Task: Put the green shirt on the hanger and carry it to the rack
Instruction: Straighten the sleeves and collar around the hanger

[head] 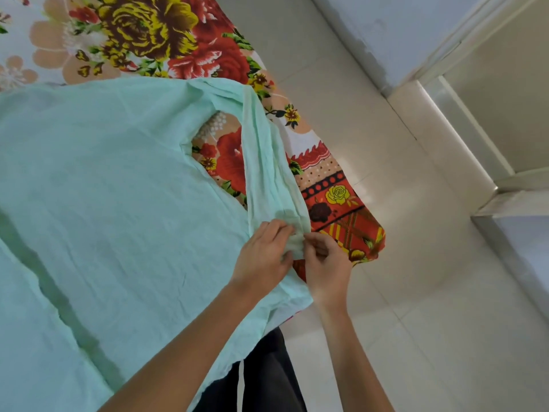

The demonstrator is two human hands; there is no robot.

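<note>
While it's spread out flat, the shirt takes up most of the shot, so here's the rundown:

Shirt: pale mint-green thin cotton shirt (113,185), lying wrinkled on the bed and covering the left and middle of the view; its near edge hangs over the bed's side toward the person.

Sleeve: one long narrow green sleeve (264,156) runs from the shoulder at the top down to the hands, with a gap of bedsheet showing between it and the shirt body.

Left hand: left hand (261,254) sits on the sleeve's end, fingers (280,230) curled and pinched on the bunched cuff fabric.

Right hand: right hand (325,263) is right beside it, touching, fingers (312,240) closed on the same bit of cuff from the other side.

Bed cover: bright floral bedsheet with red and yellow flowers (148,34) under the shirt, its patterned orange-red border (341,209) draping off the corner just beside the hands.

Floor: pale glossy tiled floor (416,292) on the right.

Wall area: white wall and a pale door frame (463,114) at the upper right.

Person: dark trousers (267,376) visible below the shirt's edge, with a thin white cord (241,382) hanging in front.
</note>
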